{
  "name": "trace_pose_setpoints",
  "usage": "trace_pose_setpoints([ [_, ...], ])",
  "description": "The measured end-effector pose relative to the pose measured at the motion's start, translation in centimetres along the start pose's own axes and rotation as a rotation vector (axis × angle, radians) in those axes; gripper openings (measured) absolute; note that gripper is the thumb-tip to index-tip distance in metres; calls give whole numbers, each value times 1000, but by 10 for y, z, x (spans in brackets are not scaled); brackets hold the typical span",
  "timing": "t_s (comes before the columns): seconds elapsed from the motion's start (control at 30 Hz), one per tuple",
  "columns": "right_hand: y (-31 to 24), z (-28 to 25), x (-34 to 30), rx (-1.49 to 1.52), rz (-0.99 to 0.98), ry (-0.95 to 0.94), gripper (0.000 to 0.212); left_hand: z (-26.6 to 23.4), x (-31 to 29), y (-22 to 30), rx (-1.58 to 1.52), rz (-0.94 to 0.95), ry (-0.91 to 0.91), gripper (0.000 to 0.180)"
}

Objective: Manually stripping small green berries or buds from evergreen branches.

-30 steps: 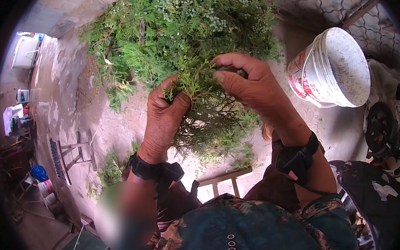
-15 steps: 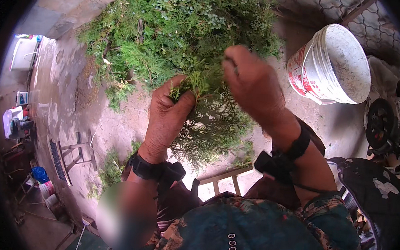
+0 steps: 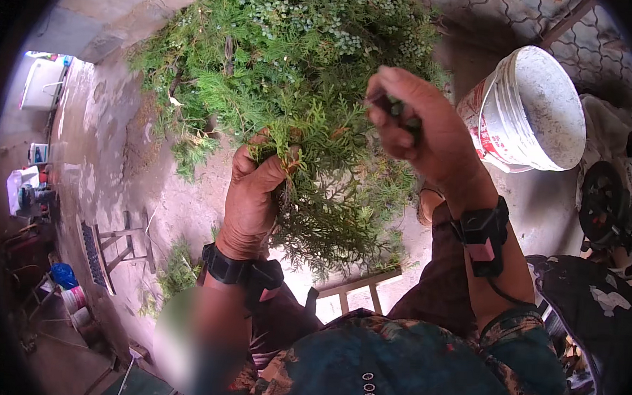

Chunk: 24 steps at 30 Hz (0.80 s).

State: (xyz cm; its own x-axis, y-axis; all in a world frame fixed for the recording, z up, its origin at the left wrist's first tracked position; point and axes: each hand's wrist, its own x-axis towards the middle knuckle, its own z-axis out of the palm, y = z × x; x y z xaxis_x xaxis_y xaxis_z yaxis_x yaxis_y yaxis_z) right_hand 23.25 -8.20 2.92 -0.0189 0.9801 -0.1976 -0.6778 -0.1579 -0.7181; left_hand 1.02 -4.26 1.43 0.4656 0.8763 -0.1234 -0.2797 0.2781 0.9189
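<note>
My left hand [image 3: 252,207] grips a leafy evergreen branch [image 3: 333,217] between thumb and fingers, and its flat sprays hang over my lap. Up and to the right of it, my right hand [image 3: 435,136] is curled with the palm partly showing. Several small dark green cones [image 3: 412,122] lie in its bent fingers, apart from the branch. Beyond both hands spreads a big heap of cut evergreen branches [image 3: 267,57], many bearing clusters of pale blue-green cones.
A white and red bucket [image 3: 496,114] stands tilted at the right, its inside smeared with whitish residue. More cut sprigs [image 3: 180,269] lie on the floor at lower left, near a small wooden stool [image 3: 121,247]. Dark cloth [image 3: 578,293] covers something at right.
My right hand has drawn right and turned so the cones in its fingers show. My left hand has shifted slightly left and down with the branch.
</note>
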Motion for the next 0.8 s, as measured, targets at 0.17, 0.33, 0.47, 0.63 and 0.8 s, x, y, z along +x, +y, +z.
trace_pose_setpoints([
  [0.17, 4, 12, -4, -226, 121, -18, 28, -17, 2, -13, 364, 212, 95, 22],
  [0.33, 6, 12, -5, -233, 184, -61, 28, 0, 0, 1, -11, -10, 74, 26],
  [0.47, 4, 15, -6, -176, 184, -69, 28, -2, 0, 0, 110, 28, 103, 28],
  [0.63, 6, 13, -6, -216, 184, -64, 24, 2, 3, 3, 71, -12, 91, 23],
  [0.8, 8, 16, -6, -282, 97, -7, 20, 6, 2, 3, 21, -8, 112, 21],
])
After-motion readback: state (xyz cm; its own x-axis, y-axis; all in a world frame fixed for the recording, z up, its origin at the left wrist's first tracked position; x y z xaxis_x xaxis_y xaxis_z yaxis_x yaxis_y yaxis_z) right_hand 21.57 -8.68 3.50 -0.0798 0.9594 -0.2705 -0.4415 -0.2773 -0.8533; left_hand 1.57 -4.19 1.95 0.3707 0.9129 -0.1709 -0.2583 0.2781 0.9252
